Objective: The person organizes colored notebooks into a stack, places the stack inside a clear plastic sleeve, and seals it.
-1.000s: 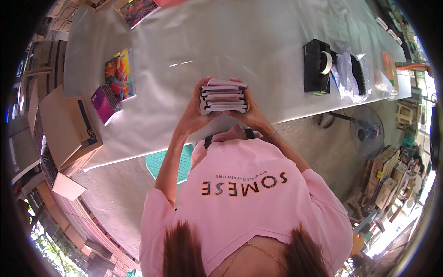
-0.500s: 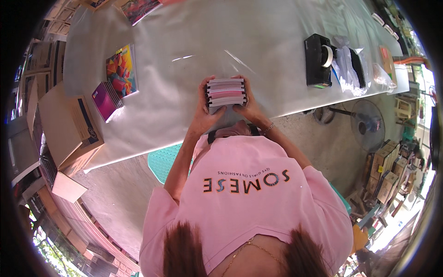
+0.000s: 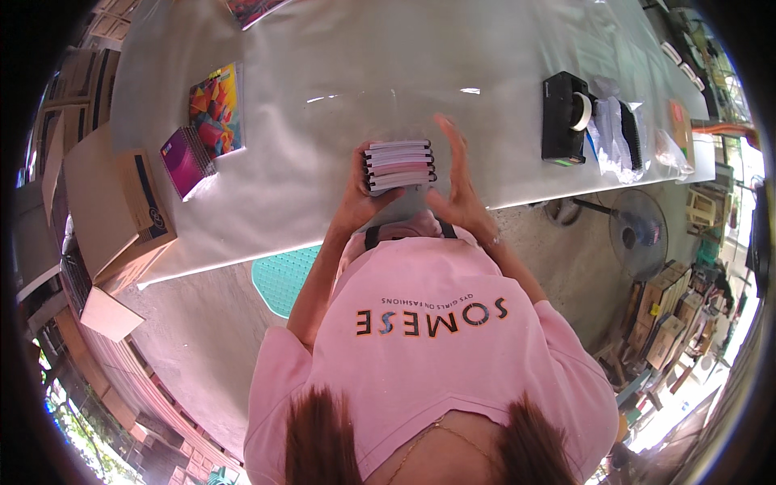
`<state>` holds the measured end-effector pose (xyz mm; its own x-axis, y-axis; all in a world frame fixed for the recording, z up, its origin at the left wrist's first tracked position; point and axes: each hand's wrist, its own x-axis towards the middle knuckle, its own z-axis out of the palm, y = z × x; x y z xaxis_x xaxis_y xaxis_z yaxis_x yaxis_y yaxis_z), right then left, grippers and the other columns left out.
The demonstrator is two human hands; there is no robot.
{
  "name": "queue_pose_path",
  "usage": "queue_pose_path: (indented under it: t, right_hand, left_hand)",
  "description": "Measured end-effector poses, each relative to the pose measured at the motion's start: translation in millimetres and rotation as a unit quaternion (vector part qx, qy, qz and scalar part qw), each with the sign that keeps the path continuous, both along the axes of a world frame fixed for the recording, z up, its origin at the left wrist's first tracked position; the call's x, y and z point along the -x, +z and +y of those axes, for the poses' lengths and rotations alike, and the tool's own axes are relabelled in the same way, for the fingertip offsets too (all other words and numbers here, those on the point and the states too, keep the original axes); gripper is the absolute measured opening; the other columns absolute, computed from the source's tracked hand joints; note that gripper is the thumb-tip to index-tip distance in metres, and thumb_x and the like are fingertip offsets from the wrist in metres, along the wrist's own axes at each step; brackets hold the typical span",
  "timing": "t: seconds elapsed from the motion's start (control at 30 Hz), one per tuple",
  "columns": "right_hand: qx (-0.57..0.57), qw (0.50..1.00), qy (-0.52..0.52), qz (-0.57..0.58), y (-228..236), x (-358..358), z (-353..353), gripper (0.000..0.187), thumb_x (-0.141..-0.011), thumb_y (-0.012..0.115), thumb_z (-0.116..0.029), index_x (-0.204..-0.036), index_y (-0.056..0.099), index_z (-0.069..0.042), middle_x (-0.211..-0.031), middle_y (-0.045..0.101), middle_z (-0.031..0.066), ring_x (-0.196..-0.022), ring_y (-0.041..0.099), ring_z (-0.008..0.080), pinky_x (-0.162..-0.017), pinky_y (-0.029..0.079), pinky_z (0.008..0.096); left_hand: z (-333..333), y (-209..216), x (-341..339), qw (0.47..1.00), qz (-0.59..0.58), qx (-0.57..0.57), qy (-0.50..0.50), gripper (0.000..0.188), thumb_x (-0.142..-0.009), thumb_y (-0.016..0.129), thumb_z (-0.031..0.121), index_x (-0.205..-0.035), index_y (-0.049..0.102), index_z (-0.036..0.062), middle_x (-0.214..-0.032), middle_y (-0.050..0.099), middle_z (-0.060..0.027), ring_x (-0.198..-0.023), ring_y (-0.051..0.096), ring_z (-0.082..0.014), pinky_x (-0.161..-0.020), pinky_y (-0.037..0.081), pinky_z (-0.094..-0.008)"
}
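Note:
A stack of several small spiral notebooks (image 3: 398, 164), with white and pink page edges and black coils, stands near the table's front edge. My left hand (image 3: 360, 191) grips the stack along its left side, thumb at the near side. Just to the right of the stack is my right hand (image 3: 460, 187), apart from it, with its fingers stretched out and its thumb spread. Nothing is in the right hand.
On the left of the covered table (image 3: 323, 65) lie a purple spiral notebook (image 3: 187, 163) and a colourful notebook (image 3: 217, 111), beside an open cardboard box (image 3: 121, 202). At right stand a black tape dispenser (image 3: 563, 117) and plastic-wrapped spiral notebooks (image 3: 618, 137). A fan (image 3: 638, 230) stands beyond the edge.
My right hand has let go of the stack's right side and opened out away from it. The left hand keeps its grip. The whole view has shifted slightly.

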<state>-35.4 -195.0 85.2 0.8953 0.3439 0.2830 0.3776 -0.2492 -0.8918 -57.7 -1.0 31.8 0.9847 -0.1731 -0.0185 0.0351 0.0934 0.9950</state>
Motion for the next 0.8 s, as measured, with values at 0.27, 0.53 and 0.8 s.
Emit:
queue_pose_path:
  t: [0.27,0.53,0.8]
  right_hand:
    - [0.35,0.925,0.055,-0.133,29,3,-1,0.075,-0.079,0.068,-0.019,-0.145,0.033,-0.019,-0.155,0.019,0.0106,-0.144,0.011,0.0318,-0.116,0.013,0.0494]
    - [0.035,0.986,0.084,0.142,-61,3,-4,0.098,-0.076,0.072,-0.001,-0.148,0.006,-0.006,-0.145,0.033,0.0186,-0.136,0.031,0.0311,-0.111,0.026,0.0398]
    - [-0.13,0.954,0.03,0.269,-69,3,-3,0.085,-0.078,0.074,-0.016,-0.144,0.023,-0.003,-0.14,0.04,0.0178,-0.128,0.041,0.0288,-0.107,0.032,0.0381]
  left_hand:
    - [-3,-4,2,0.997,0.048,0.065,0.006,0.081,-0.069,0.082,0.005,-0.13,0.029,0.0099,-0.119,0.049,-0.0086,-0.112,0.051,-0.0198,-0.093,0.045,-0.0341]
    - [5,-14,4,1.0,-0.001,-0.012,0.007,0.083,-0.071,0.077,0.001,-0.137,0.028,0.0088,-0.126,0.045,-0.0094,-0.12,0.045,-0.0204,-0.099,0.04,-0.0352]
    - [6,-12,2,0.987,-0.001,-0.154,0.037,0.076,-0.079,0.074,0.01,-0.14,0.03,0.0047,-0.13,0.049,-0.0131,-0.118,0.05,-0.0231,-0.102,0.039,-0.036]
